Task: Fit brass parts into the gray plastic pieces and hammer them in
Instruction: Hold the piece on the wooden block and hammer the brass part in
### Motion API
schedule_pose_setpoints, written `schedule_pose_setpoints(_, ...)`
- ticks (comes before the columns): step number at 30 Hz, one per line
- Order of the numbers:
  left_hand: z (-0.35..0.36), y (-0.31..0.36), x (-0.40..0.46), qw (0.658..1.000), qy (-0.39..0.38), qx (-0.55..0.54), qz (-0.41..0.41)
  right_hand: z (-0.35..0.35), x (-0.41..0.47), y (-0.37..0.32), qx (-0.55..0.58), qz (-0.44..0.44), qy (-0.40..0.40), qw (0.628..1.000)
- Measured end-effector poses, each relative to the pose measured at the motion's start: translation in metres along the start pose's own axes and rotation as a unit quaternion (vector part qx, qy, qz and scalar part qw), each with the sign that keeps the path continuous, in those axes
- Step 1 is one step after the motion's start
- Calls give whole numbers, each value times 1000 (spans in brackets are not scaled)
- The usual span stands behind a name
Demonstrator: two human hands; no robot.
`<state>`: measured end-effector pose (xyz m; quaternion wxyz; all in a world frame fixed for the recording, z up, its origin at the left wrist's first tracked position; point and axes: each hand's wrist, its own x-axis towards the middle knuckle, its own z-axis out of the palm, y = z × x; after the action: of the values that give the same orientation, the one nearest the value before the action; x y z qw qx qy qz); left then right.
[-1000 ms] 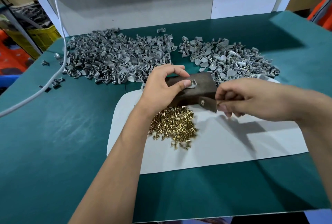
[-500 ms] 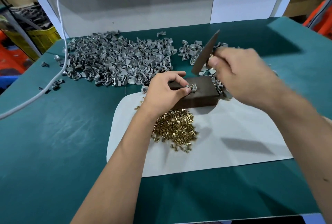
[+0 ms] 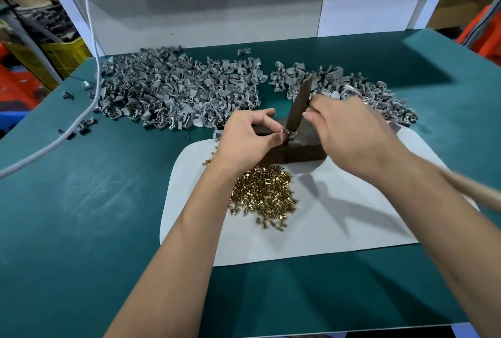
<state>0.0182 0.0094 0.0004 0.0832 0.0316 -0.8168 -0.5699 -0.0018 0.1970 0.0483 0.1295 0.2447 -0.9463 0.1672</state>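
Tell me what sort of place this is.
Probably a small factory assembly bench: heaps of gray plastic pieces on a green mat, a pile of brass parts, and crates stacked beside the bench.

Two bare forearms, no sleeves in view. Left hand (image 3: 244,139) and right hand (image 3: 349,131) ungloved, without rings, watch or bands visible. Short fingernails on left thumb and forefinger.
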Motion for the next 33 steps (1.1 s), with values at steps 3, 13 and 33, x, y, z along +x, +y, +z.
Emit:
schedule_pose_setpoints(3,0,0,-1,1000,0,-3,0,-8,5,3,-67,-7,-28,997)
schedule_pose_setpoints(13,1,3,-2,1000,5,-12,-2,-7,-3,1,-55,9,-2,998)
schedule_pose_setpoints(33,0,3,-2,1000,-4,1,0,-12,4,-4,-54,7,84,995)
